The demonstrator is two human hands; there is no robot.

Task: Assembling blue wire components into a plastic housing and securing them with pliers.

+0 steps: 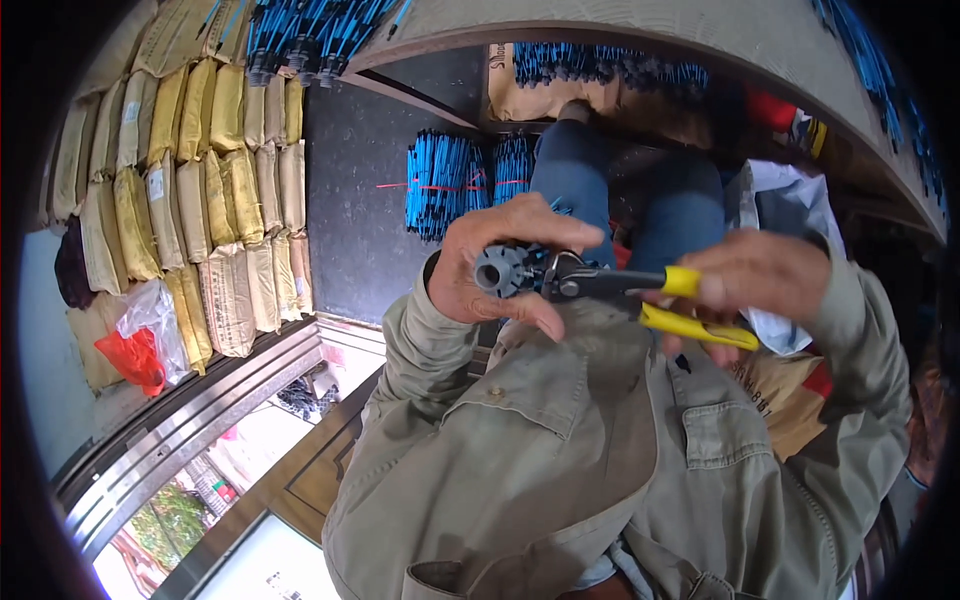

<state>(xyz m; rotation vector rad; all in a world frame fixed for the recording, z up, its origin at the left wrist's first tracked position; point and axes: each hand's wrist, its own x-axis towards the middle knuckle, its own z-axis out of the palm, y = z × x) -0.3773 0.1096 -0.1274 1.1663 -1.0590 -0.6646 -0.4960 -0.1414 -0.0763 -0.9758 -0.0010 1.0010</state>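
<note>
a dark, speckled floor (350, 190) spreads at the left, bordered by rows of brown and yellow wrapped packages (185, 190) stacked along the far left. a pale bluish wall (45, 290) shows beside them. across the far side and round to the right runs a pale worktop (640, 22) with a brown edge, the space beneath it in shadow. at the near left, a ribbed metal frame (185, 425) borders an opening with bright daylight and green foliage (172, 515) beyond, next to a brown wooden panel (320, 470).

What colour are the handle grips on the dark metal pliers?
Yellow handle grips on dark metal pliers, shown best in the head view.
</note>
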